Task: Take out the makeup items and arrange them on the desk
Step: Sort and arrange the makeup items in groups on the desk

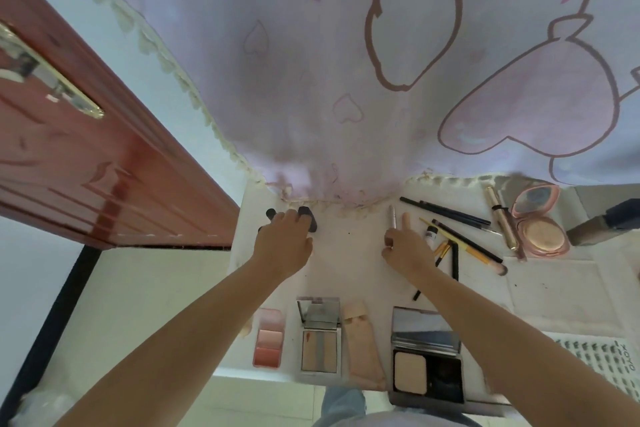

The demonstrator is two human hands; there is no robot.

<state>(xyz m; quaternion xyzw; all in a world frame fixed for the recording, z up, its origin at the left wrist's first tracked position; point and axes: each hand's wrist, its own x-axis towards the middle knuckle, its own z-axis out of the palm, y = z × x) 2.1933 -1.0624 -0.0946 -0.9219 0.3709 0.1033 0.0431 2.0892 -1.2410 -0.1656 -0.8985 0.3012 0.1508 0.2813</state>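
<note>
At the desk's point(349, 253) far edge, the left hand point(284, 239) gripped dark tubes point(308, 217) — the right hand point(403, 243) pinched a silver pen point(393, 217), index finger outstretched.

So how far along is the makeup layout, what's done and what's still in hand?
Mostly laid out, I'd judge. Along the desk's near edge sit a pink blush palette, two open mirrored compacts and a beige tube. In hand: the left hand holds dark lipstick-like tubes; the right hand holds a slim silver pen. Left: the brushes and pencils at the right lie crisscrossed.
</note>
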